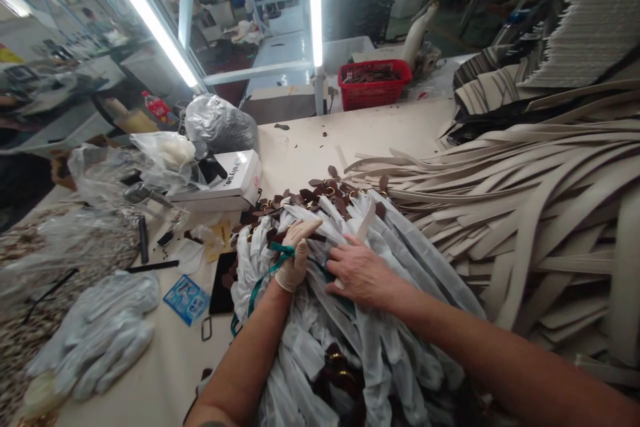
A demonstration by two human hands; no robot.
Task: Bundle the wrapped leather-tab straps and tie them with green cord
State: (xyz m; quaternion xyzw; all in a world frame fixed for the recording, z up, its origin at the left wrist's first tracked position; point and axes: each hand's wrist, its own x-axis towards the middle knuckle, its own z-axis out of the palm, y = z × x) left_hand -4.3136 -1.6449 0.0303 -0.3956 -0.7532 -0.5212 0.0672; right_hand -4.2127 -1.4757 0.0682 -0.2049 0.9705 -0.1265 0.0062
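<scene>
A large bundle of straps in whitish wrapping (400,267), with dark brown leather tabs (340,203) and gold-coloured rings at the ends, lies in front of me. My left hand (294,260), in a thin pale glove, rests on the bundle with its fingers stretched out and thumb raised. A green ribbon (256,293) runs across that hand and over the bundle towards the right one. My right hand (357,273) is bare, its fingers curled around a beige strap (367,219) on top of the bundle. What lies under its palm is hidden.
Loose beige straps (500,207) are heaped at the right. On the left are grey-white gloves (105,333), a blue packet (187,299), a black phone-like slab (223,283) and a white box (225,180). A red basket (375,83) of brown pieces stands behind.
</scene>
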